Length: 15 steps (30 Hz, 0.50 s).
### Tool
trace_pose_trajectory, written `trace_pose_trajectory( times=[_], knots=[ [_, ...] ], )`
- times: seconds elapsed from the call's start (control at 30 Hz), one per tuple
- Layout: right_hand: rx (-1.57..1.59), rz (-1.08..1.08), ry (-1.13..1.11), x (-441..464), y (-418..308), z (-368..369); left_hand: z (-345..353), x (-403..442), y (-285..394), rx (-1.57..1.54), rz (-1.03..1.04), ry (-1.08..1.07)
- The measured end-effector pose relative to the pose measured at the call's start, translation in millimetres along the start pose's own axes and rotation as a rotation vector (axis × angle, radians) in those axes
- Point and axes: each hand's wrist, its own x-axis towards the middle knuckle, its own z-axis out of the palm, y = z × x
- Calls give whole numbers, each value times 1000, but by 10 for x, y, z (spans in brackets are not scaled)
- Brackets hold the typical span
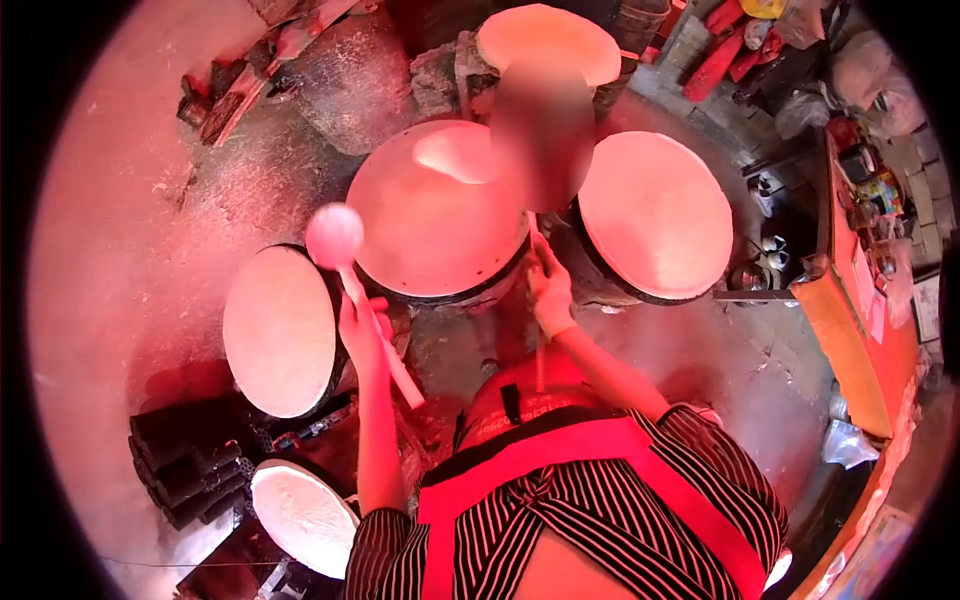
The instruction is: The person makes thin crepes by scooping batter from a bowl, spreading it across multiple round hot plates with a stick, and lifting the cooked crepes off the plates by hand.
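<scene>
Striped black-white clothing (590, 480) nearest; left hand (364, 328) grips pale round-headed mallet (335, 236) beside round studded drum (440, 230) rim, right hand (550, 293) thin stick (541, 368); floor (120, 200) stretches left.

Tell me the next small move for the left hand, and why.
Perhaps swing the left hand slightly rightward, bringing the round-headed stick over the large middle disc: the hand already grips the stick, and in this view its head appears at that disc's left edge, not over its middle.

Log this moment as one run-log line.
left hand: grips round-headed tool | right hand: grips stick, upper end lost in blur | ahead: large pale disc
</scene>
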Motion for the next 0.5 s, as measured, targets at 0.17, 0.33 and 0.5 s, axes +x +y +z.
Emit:
trace_pose_trajectory(
  times=[0.17, 0.33, 0.5],
  knots=[
    [-473, 28, -68, 267, -259, 681, -214, -674, -242, -131, -208, -28],
    [-204, -174, -415, 980, 244, 905, -164, -1154, -347, -190, -237, 77],
    [-36, 345, -399, 667, -676, -39, -98, -1408, -565, -175, -253, 166]
  ],
)
